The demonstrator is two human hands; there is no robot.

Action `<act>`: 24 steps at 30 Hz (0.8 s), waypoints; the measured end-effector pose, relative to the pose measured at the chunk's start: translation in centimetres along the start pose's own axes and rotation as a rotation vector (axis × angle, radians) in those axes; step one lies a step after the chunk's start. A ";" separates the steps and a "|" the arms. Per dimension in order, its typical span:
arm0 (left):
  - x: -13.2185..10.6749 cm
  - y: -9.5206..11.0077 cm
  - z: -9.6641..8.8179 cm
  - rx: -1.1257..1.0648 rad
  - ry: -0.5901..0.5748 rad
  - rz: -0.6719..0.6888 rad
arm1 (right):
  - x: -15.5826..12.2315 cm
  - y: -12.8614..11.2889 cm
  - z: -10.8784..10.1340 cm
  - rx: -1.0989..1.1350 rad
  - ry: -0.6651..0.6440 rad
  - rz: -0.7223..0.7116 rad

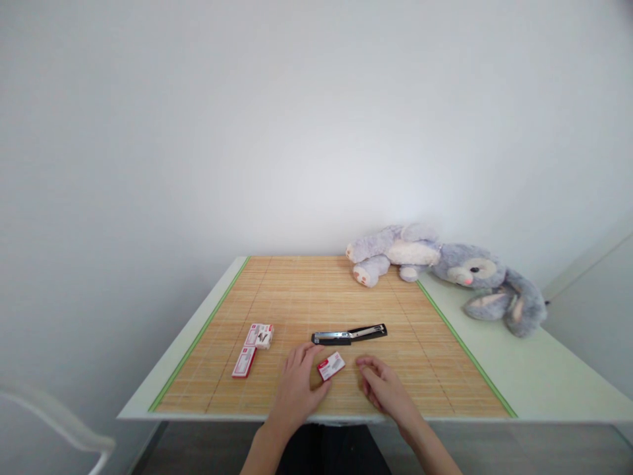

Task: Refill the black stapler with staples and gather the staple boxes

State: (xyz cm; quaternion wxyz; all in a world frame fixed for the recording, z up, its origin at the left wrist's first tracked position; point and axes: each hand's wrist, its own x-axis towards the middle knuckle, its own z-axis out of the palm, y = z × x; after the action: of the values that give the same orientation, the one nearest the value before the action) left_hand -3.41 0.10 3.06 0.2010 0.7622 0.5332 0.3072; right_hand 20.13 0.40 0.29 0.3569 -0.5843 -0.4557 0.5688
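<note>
A small red-and-white staple box (331, 365) lies on the bamboo mat. My left hand (298, 386) is beside it on the left, fingers and thumb spread apart, with the thumb tip close to the box's near corner. Right of the box, my right hand (384, 389) rests with its fingers loosely curled in and nothing visible in them. Just beyond the hands is a black stapler (349, 334), unfolded nearly flat with its metal rail exposed. Further left are red-and-white boxes (244, 362) and a smaller white box with a dark staple-like picture (264, 336).
The bamboo mat (297, 290) with green edges covers much of the white table (558, 382). A grey plush rabbit (410, 254) lies at the back right, partly on the mat. A pale wall stands behind. At the lower left is a white curved bar (59, 415).
</note>
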 end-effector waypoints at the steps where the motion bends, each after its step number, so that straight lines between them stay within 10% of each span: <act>1: 0.1 -0.4 -0.2 0.032 -0.020 -0.030 | -0.2 -0.4 0.2 0.041 -0.033 0.021; 18: 2.5 -0.1 1.3 0.000 -0.182 0.036 | 0.1 -2.6 -2.7 -0.026 -0.232 0.057; 24: 2.2 -1.3 0.8 -0.009 -0.136 0.013 | 2.2 -2.1 -4.2 -0.144 -0.070 -0.107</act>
State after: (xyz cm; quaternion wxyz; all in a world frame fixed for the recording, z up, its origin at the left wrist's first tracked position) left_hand -3.19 2.61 2.21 0.2379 0.7838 0.5120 0.2585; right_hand 23.86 3.57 1.91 0.3275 -0.5631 -0.5381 0.5349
